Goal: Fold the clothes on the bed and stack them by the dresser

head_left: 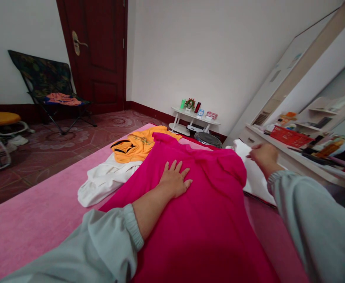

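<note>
A long magenta garment (207, 220), perhaps a dress, lies spread over the pink bed cover with some wrinkles near its far end. My left hand (175, 181) rests flat on it, fingers spread. To the right, my right hand (265, 157) hovers just beyond the garment's edge, fingers curled into a pinch; whether anything is between them is hidden. Behind and below that hand is a white cloth-like item (250, 177). Left of the garment, an orange top (139, 143) with dark trim lies partly over a crumpled white garment (104, 179).
The pink bed cover (39, 224) extends left. A dresser (250, 137) with a red basket (290, 135) and bottles stands right. Beyond the bed are a small white shelf (196, 114) and a round dark object (207, 138). A folding chair (47, 78) stands by the door (101, 51).
</note>
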`<state>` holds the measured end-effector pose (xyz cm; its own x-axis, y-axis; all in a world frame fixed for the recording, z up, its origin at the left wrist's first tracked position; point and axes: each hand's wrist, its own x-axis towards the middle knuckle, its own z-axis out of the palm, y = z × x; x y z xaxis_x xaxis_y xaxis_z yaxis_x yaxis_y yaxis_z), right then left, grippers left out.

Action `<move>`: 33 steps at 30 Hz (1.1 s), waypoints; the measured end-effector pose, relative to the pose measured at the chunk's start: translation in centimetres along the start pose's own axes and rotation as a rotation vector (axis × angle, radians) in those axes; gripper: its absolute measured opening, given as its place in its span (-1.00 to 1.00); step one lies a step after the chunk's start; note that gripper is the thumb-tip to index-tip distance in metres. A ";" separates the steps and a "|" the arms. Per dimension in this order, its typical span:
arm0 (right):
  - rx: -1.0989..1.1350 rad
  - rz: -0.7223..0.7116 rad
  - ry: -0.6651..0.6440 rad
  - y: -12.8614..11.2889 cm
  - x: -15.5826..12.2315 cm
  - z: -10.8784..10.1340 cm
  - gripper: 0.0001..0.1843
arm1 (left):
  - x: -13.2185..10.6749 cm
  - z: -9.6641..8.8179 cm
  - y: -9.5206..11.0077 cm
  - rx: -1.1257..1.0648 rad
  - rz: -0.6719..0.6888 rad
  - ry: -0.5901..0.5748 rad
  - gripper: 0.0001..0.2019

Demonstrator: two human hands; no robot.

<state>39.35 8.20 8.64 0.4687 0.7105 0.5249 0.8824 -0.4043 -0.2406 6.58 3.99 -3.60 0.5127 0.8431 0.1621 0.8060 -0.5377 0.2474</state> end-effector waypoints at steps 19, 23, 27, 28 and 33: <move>-0.304 -0.253 -0.409 -4.5 -8.7 2.7 -0.45 | -0.1 -0.2 0.0 -0.019 0.015 0.036 -0.41; -0.278 -0.185 -0.326 -3.1 -8.6 0.7 -0.60 | -0.2 -0.1 0.0 -0.015 0.016 0.052 -0.41; 0.003 -0.065 -0.049 -2.1 -8.4 -1.2 -0.53 | -0.3 -0.1 0.0 -0.009 0.024 0.061 -0.42; 0.041 -0.102 -0.073 -2.0 -8.7 -1.5 -0.56 | -0.3 0.0 0.0 -0.008 0.023 0.068 -0.42; -0.128 -0.435 -0.340 -2.0 -11.9 -0.5 -0.76 | -0.3 0.5 -0.1 -0.005 0.027 0.095 -0.43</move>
<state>32.03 0.28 3.29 0.0685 0.9643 0.2558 0.9952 -0.0842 0.0507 6.47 3.82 -4.10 0.5034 0.8244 0.2589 0.7909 -0.5602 0.2461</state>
